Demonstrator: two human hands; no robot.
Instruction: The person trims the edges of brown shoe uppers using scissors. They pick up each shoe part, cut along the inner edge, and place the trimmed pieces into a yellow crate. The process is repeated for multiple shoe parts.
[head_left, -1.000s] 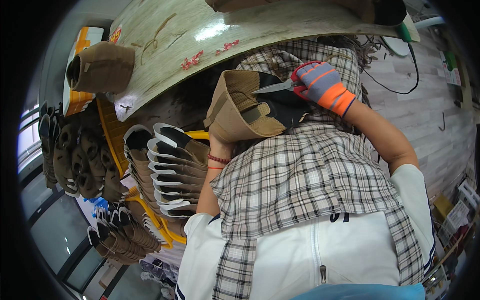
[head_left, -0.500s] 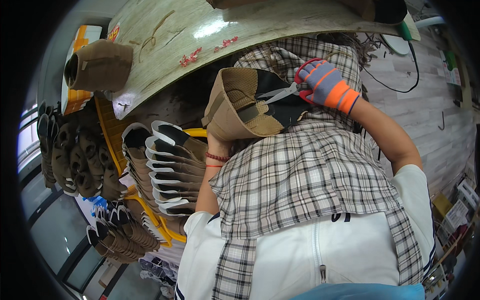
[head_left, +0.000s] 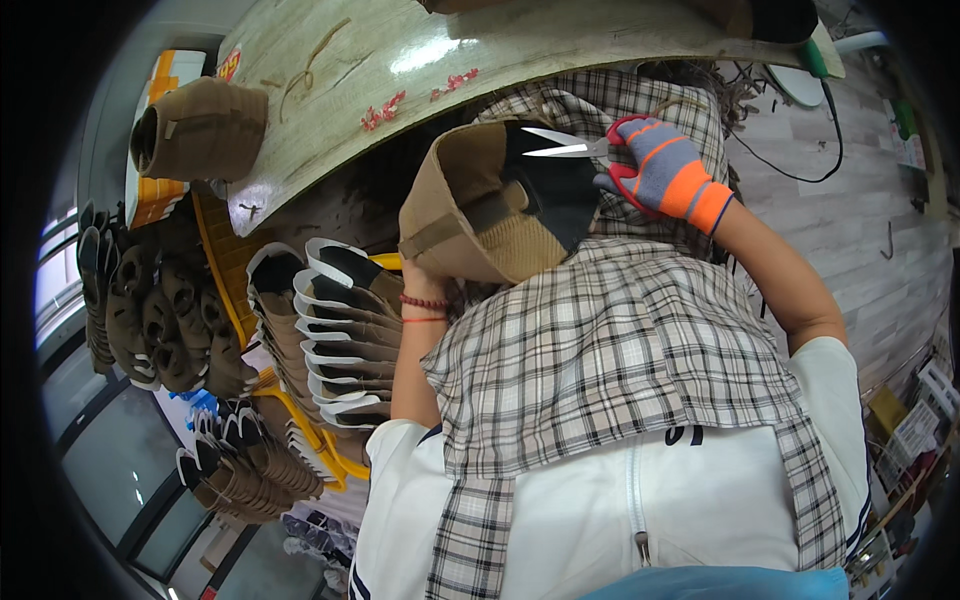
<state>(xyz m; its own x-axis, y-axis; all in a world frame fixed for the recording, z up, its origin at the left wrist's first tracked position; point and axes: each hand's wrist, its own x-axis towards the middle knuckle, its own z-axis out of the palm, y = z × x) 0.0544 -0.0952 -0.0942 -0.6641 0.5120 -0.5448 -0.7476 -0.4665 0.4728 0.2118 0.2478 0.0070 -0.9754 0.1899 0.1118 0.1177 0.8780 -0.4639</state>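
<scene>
A brown and black boot upper (head_left: 428,205) is held up at the table's near edge, its wide opening showing the lining and a small tan piece inside. My left hand (head_left: 428,280) grips it from below and behind; the fingers are mostly hidden by the upper. In its grey and orange glove, my right hand (head_left: 665,172) is closed round the red handles of a pair of scissors (head_left: 575,151). Their blades stand apart and point left over the black part of the upper.
A wood-grain table (head_left: 360,70) with red scraps (head_left: 383,111) and a loose cord runs across the top. Brown uppers (head_left: 210,125) sit at its left corner. Stacked white-edged uppers (head_left: 345,335) stand by a yellow rack (head_left: 325,450) on the left. A black cable (head_left: 830,150) hangs at right.
The scissors have come out of the upper's inside, moving up and away, with their blades now wider apart. The upper has turned and tilted slightly in my left hand.
</scene>
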